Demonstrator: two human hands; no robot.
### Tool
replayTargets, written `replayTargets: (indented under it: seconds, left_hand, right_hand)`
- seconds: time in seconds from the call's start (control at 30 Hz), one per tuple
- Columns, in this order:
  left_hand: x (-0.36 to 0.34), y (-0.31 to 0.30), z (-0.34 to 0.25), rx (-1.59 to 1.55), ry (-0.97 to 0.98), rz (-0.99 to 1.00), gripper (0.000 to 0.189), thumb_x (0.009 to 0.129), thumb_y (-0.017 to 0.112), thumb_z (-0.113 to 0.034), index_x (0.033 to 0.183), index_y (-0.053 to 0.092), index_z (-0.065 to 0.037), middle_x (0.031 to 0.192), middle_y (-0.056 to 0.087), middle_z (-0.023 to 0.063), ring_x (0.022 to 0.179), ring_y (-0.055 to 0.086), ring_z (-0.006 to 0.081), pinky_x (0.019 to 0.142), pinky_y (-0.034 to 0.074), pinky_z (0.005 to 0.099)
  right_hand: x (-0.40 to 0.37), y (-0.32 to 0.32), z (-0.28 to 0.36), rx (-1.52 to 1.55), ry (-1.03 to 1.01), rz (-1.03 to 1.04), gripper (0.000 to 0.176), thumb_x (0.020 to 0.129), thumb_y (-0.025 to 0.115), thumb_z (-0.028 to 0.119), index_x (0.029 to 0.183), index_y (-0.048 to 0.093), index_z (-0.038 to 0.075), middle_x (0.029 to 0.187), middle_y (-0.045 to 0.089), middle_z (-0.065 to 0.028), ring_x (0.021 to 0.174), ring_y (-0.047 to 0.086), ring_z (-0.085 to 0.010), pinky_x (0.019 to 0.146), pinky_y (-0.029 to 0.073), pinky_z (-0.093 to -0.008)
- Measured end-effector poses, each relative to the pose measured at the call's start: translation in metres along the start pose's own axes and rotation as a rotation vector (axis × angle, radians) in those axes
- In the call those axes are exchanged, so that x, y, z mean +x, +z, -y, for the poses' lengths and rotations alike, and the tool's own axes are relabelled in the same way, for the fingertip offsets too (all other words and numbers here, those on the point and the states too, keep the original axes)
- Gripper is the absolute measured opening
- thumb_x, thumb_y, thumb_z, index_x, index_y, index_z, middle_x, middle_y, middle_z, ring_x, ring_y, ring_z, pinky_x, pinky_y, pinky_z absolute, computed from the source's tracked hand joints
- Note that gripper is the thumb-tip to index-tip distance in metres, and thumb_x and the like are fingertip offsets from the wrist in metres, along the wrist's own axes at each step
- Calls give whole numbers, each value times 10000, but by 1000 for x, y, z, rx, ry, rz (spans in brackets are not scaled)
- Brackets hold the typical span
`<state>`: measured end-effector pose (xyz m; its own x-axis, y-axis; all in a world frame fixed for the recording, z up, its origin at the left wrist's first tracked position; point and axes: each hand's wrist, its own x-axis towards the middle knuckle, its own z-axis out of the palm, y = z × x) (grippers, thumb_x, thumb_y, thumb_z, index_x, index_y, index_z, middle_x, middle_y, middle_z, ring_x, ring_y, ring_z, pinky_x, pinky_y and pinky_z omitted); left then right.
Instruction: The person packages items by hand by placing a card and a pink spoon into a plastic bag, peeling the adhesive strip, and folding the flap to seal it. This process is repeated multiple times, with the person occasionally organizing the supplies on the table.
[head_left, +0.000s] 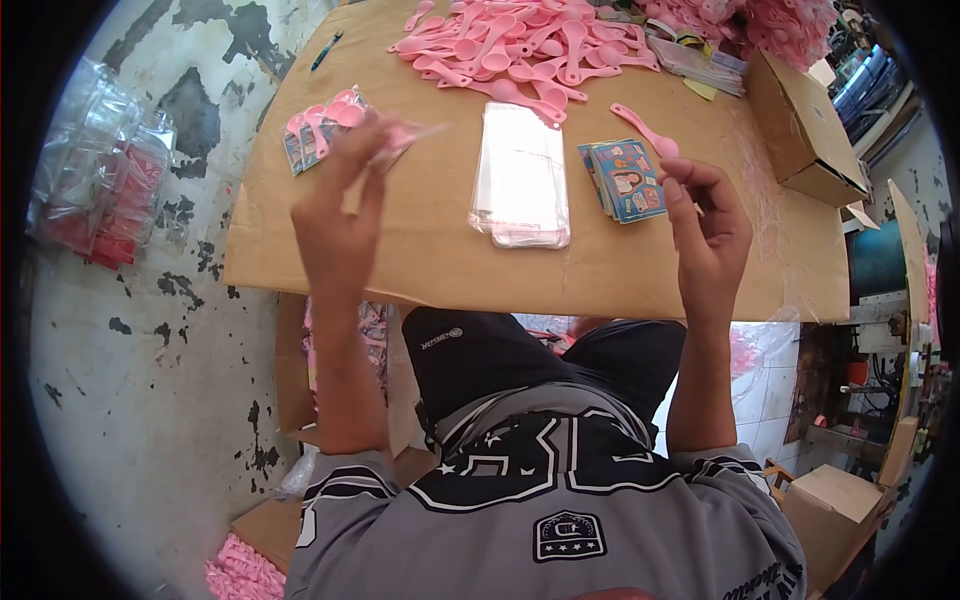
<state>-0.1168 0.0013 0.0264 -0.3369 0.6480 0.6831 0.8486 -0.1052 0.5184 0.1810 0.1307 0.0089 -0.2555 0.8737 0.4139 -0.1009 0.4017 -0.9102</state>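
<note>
L hand (pixel 340 212) pinched our blurry pink plastic item (pixel 398 140).
R hand (pixel 714 215) narrow nr blue rectangular cards (pixel 622 180), hold unclear; light grip prob. best.

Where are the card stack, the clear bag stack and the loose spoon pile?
Card stack (pixel 628 182), head view: top card.
Clear bag stack (pixel 527 170), head view: top bag.
Loose spoon pile (pixel 497 60), head view: middle.

The left hand (pixel 338 225) was raised, its blurred fingertips (pixel 362 143) pinched — forearm (pixel 345 375) stretched behind them; the right hand (pixel 718 220) was half curled — thumb (pixel 682 205) held near the bent forefinger (pixel 690 170).
</note>
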Motion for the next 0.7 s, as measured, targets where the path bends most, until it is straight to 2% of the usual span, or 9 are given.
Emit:
replayTargets:
  seconds: [0.07, 0.17, 0.23, 0.27, 0.33, 0.37, 0.47, 0.7]
  left_hand:
    - [10, -4, 20, 244, 31, -14, 292, 972, 692, -40, 1262, 722, -28, 1117, 783, 137, 1077, 751, 274, 937, 568, 381]
    - [4, 9, 31, 149, -65, -3, 249, 962, 721, -118, 1187, 725, -11, 988, 768, 157, 1007, 735, 320, 920, 556, 417]
    - [2, 27, 15, 9, -288, 214, 239, 935, 757, -158, 1106, 720, 5, 919, 744, 160, 906, 714, 299, 853, 552, 412]
    - [1, 36, 6, -59, -400, 319, 246, 922, 774, -178, 1066, 717, 13, 885, 732, 162, 855, 703, 289, 819, 551, 409]
    - [1, 56, 4, 31, -346, 457, 266, 908, 795, -213, 985, 700, 23, 827, 704, 148, 775, 676, 249, 743, 538, 384]
    - [2, 64, 7, 79, -319, 524, 286, 901, 805, -231, 944, 691, 29, 798, 690, 140, 735, 662, 229, 706, 531, 372]
    - [4, 74, 14, -48, -359, 574, 317, 893, 830, -250, 926, 683, 28, 732, 635, 41, 658, 559, 112, 615, 451, 278]
    - [0, 78, 34, -394, -573, 461, 149, 959, 750, -149, 951, 687, -14, 777, 665, -3, 658, 533, 47, 594, 414, 220]
  right_hand:
    - [4, -9, -3, -256, 9, -25, 198, 1017, 686, 130, 1171, 696, 4, 986, 646, -18, 810, 519, -63, 671, 428, -229]
    - [10, -17, -12, -579, -11, -76, 253, 993, 726, 204, 1145, 691, 5, 965, 641, -52, 806, 535, -103, 657, 441, -271]
    - [11, -21, -23, -706, 13, -63, 314, 966, 764, 266, 1115, 686, 1, 956, 634, -74, 808, 546, -130, 649, 456, -303]
    - [11, -21, -27, -699, 72, -50, 335, 957, 779, 288, 1105, 684, 3, 932, 620, -61, 793, 532, -120, 651, 452, -291]
    - [12, -16, -34, -677, 178, -22, 379, 938, 808, 333, 1086, 679, 8, 882, 593, -33, 763, 505, -100, 656, 444, -269]
    - [13, -16, -36, -644, 208, -8, 398, 929, 813, 345, 1066, 675, -1, 857, 596, -43, 751, 516, -115, 651, 451, -289]
    - [14, -18, -45, -548, 277, 8, 431, 918, 816, 368, 1011, 664, -25, 791, 604, -62, 718, 536, -142, 639, 461, -326]
    - [17, -30, -58, -401, 258, -67, 328, 1008, 712, 301, 992, 681, -26, 769, 632, -46, 688, 526, -110, 620, 430, -318]
